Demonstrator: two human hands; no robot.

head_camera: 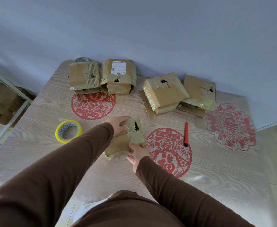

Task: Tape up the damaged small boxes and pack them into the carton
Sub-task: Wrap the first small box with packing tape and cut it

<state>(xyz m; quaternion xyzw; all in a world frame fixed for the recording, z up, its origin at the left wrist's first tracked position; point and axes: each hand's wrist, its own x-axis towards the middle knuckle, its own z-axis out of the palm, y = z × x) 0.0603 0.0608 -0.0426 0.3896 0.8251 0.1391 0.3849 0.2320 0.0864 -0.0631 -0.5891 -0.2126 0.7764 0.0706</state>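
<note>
A small brown cardboard box (131, 138) with a dark hole in its top lies in the middle of the table (216, 164). My left hand (118, 124) grips its far left edge, thumb on top. My right hand (137, 153) holds its near right corner with curled fingers. Several other damaged boxes stand along the wall: one with a hole (83, 76), one with a white label (118, 76), a tilted one (164, 91) and one at the right (199, 91). A yellow roll of tape (69, 131) lies to the left of my left arm. No carton is in view.
A red utility knife (186, 134) lies to the right of the held box. Red paper-cut decorations are on the tabletop. A second tape roll (81, 60) peeks out behind the far left box. A mirror (5, 102) leans at the left, beside the table.
</note>
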